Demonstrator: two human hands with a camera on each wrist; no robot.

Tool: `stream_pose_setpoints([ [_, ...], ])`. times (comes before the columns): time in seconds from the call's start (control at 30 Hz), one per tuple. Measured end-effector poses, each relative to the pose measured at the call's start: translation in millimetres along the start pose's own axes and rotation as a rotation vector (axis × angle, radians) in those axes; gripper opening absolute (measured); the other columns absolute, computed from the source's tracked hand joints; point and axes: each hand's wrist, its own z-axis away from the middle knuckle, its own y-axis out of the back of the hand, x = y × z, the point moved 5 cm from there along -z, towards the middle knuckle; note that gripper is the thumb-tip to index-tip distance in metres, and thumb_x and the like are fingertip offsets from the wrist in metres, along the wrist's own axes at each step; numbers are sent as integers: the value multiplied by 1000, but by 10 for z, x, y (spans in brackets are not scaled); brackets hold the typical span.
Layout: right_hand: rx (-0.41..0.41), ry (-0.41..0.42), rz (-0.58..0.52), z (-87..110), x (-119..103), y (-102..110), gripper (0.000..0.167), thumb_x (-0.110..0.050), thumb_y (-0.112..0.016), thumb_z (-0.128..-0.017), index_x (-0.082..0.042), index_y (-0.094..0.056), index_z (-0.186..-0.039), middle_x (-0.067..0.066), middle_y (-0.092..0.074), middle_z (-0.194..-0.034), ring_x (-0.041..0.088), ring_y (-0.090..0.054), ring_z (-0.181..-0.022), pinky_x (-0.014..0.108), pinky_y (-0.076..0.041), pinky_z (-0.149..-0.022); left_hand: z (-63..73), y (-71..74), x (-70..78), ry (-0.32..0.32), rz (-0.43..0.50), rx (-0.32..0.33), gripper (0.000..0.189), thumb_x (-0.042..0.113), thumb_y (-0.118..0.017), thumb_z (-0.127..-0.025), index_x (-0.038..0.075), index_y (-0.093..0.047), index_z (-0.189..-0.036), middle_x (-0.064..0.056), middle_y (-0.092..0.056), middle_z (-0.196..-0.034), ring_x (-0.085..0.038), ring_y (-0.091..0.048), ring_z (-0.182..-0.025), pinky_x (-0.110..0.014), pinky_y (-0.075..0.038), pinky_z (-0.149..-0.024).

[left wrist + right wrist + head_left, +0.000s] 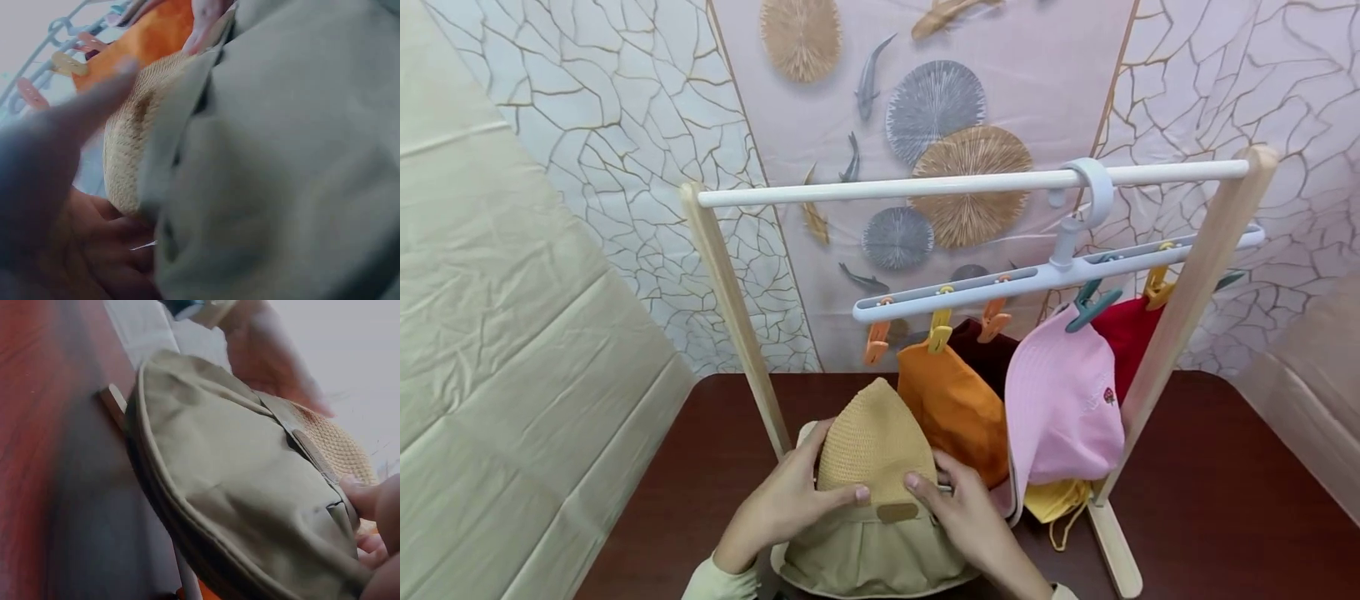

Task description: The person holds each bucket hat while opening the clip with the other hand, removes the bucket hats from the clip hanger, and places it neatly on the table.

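Note:
Between my two hands is a sun hat (876, 446) with a tan woven crown and a wide khaki brim (865, 557) hanging toward me. A small brown patch (897, 512) sits on its band. My left hand (796, 498) grips the left side, thumb on the front and fingers at the edge. On the opposite side my right hand (962, 507) holds it with the thumb across the band; its other fingers are partly hidden behind. The right wrist view shows the khaki brim (219, 462) spread out below the right thumb (361, 495).
Behind the hat stands a wooden rack with a white rod (880, 190). A pale blue clip hanger (1052, 275) hangs from it, carrying an orange hat (955, 404), a pink hat (1063, 400) and a red one (1131, 342). An orange clip (877, 342) dangles at its left end.

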Motion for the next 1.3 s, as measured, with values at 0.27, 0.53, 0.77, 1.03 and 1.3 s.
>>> stream_pose_setpoints([
  [0.27, 161, -72, 378, -153, 190, -68, 51, -43, -72, -100, -4, -66, -133, 9, -78, -114, 24, -72, -105, 45, -57, -88, -151, 55, -189, 82, -10, 224, 75, 27, -91, -85, 15, -53, -149, -12, -71, -121, -18, -68, -94, -39, -55, -80],
  [0.53, 83, -45, 453, -124, 367, -93, 69, -32, -83, -92, -13, -52, -151, 18, -67, -137, 39, -66, -121, 58, -54, -96, -213, 6, -271, 122, -207, 327, 69, 28, -80, -96, 6, -48, -153, -24, -60, -140, -39, -64, -124, -57, -53, -99],
  [0.77, 162, 59, 487, -246, 501, -93, 53, -18, -79, -96, -10, -61, -145, 15, -70, -135, 39, -67, -120, 60, -54, -96, -255, -341, -263, 63, -417, 204, 82, 29, -76, -99, -4, -35, -161, -39, -27, -163, -59, -38, -144, -69, -44, -108],
  [1.03, 263, 64, 585, -292, 447, -168, 30, -7, -79, -93, -6, -73, -123, 11, -73, -114, 32, -70, -105, 51, -57, -88, -237, -547, -304, 78, -523, 146, 87, 36, -76, -96, -11, -36, -158, -44, -24, -161, -64, -23, -149, -71, -29, -117],
  [1.3, 136, 17, 766, -212, 328, -310, 29, -8, -76, -96, -1, -73, -124, 15, -69, -114, 34, -67, -105, 50, -58, -82, -225, -755, -382, 94, -570, 25, 72, 38, -61, -105, -5, -39, -159, -37, -24, -166, -57, -20, -154, -69, -25, -120],
])
